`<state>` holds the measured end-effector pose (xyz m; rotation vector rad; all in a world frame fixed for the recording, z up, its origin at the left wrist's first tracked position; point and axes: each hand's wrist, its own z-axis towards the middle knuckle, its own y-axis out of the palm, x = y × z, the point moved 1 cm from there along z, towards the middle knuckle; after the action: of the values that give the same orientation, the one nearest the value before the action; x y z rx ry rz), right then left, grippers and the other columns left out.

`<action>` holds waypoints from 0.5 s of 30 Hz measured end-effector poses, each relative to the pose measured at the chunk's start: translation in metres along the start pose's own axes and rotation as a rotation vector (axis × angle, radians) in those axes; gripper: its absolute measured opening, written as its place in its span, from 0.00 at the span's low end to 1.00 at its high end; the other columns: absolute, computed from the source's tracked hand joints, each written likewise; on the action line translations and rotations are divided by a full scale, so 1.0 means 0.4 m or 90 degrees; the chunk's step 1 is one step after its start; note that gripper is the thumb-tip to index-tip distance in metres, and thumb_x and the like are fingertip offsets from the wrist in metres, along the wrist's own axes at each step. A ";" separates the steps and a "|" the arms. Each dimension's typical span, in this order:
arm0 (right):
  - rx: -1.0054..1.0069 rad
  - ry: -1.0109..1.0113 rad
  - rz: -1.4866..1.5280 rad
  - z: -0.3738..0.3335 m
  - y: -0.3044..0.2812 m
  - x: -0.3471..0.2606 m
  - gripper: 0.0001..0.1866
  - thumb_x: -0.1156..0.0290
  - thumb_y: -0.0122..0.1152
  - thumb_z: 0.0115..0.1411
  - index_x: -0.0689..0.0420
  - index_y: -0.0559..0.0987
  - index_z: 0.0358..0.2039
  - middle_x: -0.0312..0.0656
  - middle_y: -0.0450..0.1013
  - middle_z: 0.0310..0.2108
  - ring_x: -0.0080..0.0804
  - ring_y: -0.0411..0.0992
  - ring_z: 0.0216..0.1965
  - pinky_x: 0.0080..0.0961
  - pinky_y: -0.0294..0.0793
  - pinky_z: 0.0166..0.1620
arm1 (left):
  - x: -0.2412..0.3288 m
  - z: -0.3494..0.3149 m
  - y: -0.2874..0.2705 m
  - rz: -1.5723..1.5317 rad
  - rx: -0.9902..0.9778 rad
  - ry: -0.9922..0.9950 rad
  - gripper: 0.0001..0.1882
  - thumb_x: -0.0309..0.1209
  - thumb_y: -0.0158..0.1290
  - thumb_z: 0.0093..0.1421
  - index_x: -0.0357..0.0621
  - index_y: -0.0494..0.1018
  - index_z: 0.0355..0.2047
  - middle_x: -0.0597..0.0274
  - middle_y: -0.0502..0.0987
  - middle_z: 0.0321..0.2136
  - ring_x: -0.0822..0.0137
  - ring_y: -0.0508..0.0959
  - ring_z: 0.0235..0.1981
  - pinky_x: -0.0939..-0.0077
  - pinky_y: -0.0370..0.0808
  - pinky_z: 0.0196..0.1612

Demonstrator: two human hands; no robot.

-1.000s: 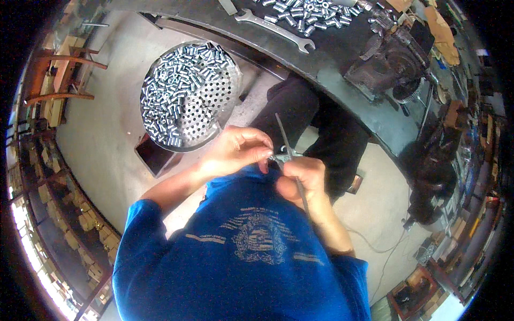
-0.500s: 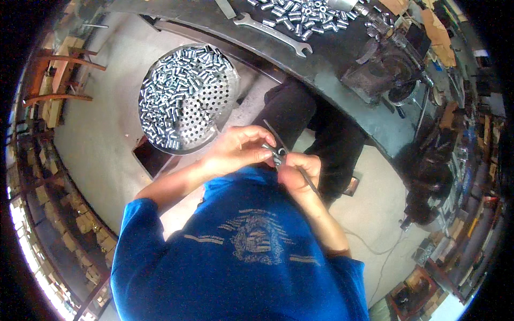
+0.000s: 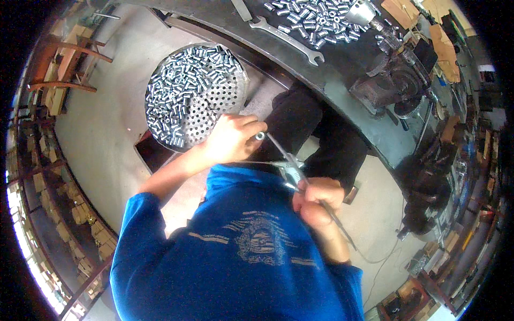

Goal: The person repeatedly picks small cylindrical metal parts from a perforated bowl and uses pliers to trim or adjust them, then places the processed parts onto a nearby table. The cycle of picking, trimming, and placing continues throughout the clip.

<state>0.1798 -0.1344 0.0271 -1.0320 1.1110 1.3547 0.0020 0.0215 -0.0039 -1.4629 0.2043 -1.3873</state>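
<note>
My left hand [image 3: 233, 138] pinches a small shiny metal sleeve [image 3: 260, 136], its round bore showing at the fingertips. It hovers over the near right edge of a round perforated metal tray [image 3: 206, 115] heaped with similar short metal sleeves [image 3: 170, 91]. To the right, my right hand [image 3: 320, 199] is closed around a vernier caliper [image 3: 292, 171]. The caliper's jaws point left toward my lap, and its long thin beam runs past both sides of the fist. The caliper and the sleeve are apart.
Across the top runs a dark metal workbench [image 3: 342, 91]. On it lie an open-ended wrench [image 3: 287, 38], a pile of metal sleeves [image 3: 316, 18] and a greasy machine with a drill chuck [image 3: 361, 12]. A wooden chair or stool [image 3: 67, 64] stands far left. Shelves line both sides.
My hands have drawn apart. The left has moved the sleeve away from the caliper, up and left toward the tray; the right has moved the caliper lower and to the right.
</note>
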 end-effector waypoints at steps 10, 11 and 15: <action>-0.084 0.076 -0.138 0.028 0.029 0.007 0.16 0.76 0.55 0.44 0.56 0.60 0.08 0.34 0.58 0.09 0.24 0.58 0.11 0.20 0.52 0.14 | 0.015 -0.001 0.003 0.004 -0.009 0.104 0.16 0.24 0.56 0.35 0.41 0.71 0.29 0.59 0.66 0.19 0.57 0.71 0.19 0.65 0.67 0.22; -0.093 0.107 -0.113 0.038 0.036 0.030 0.16 0.71 0.57 0.44 0.56 0.60 0.09 0.32 0.56 0.10 0.21 0.56 0.12 0.20 0.51 0.16 | 0.023 -0.001 0.013 -0.014 0.008 0.128 0.15 0.24 0.56 0.35 0.41 0.71 0.29 0.59 0.66 0.18 0.57 0.71 0.19 0.65 0.66 0.22; -0.008 0.173 -0.050 0.091 0.060 0.062 0.14 0.73 0.55 0.42 0.59 0.59 0.10 0.37 0.50 0.11 0.24 0.50 0.12 0.24 0.48 0.17 | 0.035 0.020 0.023 -0.025 0.000 0.132 0.15 0.24 0.56 0.36 0.40 0.71 0.29 0.58 0.67 0.19 0.57 0.71 0.19 0.65 0.68 0.22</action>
<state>0.1540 -0.0940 0.0117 -1.2838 1.2481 1.1843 0.0174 0.0119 -0.0002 -1.3282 0.3079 -1.5722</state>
